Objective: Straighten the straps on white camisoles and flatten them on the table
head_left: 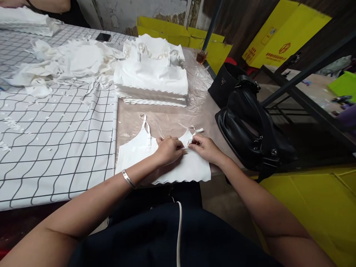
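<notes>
A peeling wall [122, 16] stands behind the table [128, 120]

"Pose?"
"On my feed, left forearm [102, 194] and right forearm [247, 191] slant inward from either side."
"Left hand [169, 150]?"
"Back uppermost, fingers curled; I can't judge its grip."
"Right hand [205, 149]?"
"Thumb and forefinger pinched, tips near the left's."

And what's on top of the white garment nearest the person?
On the white garment: the left hand at the neckline, the right hand by a strap. Fabric beneath both hands is hidden.
</notes>
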Demonstrator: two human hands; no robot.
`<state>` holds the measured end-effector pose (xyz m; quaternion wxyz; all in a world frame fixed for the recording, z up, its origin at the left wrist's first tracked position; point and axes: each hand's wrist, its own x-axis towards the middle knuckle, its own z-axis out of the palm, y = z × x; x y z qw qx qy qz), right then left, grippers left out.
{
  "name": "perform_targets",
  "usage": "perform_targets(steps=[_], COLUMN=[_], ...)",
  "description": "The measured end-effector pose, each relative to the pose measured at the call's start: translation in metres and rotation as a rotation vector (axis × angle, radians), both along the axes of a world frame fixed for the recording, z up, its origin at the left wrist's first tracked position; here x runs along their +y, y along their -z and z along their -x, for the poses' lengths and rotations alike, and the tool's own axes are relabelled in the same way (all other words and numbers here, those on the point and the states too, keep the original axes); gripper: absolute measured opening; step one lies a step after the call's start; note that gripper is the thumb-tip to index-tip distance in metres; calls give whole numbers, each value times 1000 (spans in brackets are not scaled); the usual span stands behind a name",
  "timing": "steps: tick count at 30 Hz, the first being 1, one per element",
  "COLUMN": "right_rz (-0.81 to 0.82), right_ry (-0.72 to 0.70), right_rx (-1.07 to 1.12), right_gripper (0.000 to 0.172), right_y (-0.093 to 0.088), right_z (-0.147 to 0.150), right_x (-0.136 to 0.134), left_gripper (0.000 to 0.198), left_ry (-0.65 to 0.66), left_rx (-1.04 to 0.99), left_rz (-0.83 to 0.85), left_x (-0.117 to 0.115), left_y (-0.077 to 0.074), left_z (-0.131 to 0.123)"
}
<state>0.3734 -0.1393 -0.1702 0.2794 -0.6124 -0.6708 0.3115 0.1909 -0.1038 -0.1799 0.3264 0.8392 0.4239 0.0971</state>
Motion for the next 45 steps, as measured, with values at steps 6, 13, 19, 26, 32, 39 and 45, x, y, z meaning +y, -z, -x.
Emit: perform_targets(steps=[6, 13, 19, 26, 32, 39, 45], right_rz=[12, -39, -75, -64, 198, 401, 427], right_ry=[-55, -32, 3, 79, 174, 377, 403], right_rx=[-28, -27, 17, 94, 499, 926, 465], right_gripper=[13, 16, 18, 18, 18, 17, 14], right_y=[3, 5, 9, 14, 3, -27, -31], right_z=[1, 9, 17, 18, 23, 16, 21], right_x=[-1, -2, -2, -5, 1, 70, 124], left_gripper=[23, 22, 23, 23, 26, 68, 73], left_ry=[-10, -32, -57, -67, -42, 516, 547], left_rx=[-10, -29, -30, -37, 40, 27, 72], left_rz=[-5, 16, 11, 39, -296, -514, -484], left_x=[0, 1, -2, 1, -21, -69, -67], left_y=[3, 3, 5, 5, 3, 27, 28], left_z=[0, -2, -5, -7, 8, 38, 33])
